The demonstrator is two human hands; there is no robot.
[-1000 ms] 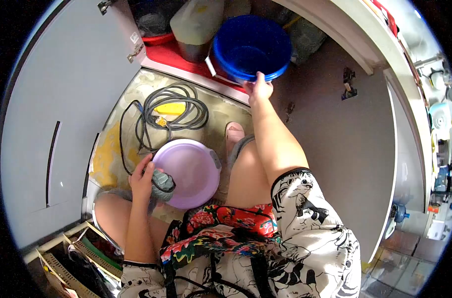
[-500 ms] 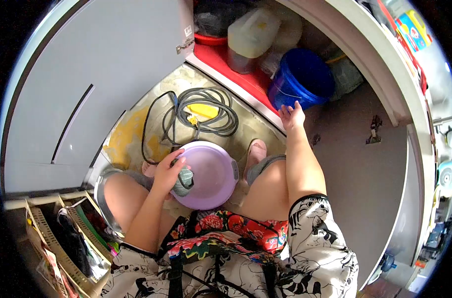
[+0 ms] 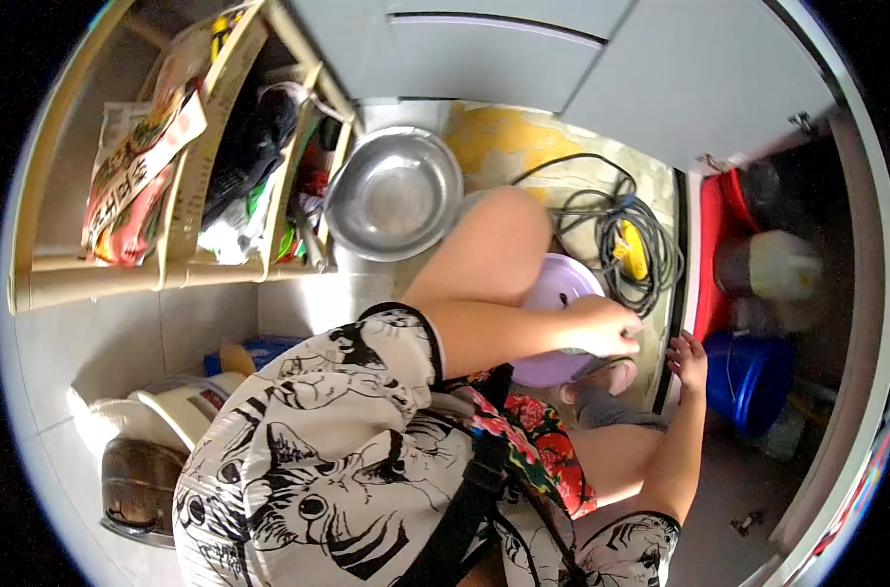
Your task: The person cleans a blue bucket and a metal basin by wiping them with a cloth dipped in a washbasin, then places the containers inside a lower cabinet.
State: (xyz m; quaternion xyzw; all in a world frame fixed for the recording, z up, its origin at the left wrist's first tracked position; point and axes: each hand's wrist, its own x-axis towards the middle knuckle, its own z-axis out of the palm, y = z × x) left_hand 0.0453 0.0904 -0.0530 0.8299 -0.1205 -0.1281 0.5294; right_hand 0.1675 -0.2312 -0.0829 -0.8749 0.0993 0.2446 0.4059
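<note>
Your left hand (image 3: pixel 603 328) has crossed the round lilac plastic basin (image 3: pixel 547 367) toward 3 o'clock — grip indeterminable; right hand (image 3: pixel 687 360), fingers spread, near the blue plastic bucket (image 3: pixel 753 383).

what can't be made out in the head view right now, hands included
- Head view: whatever is under the left hand, hidden by the hand itself
- Head view: much of the purple basin's inside, covered by the left forearm
- Head view: the pale jug's details, blurred
- Head view: objects along the far right edge, blurred and cut off
</note>
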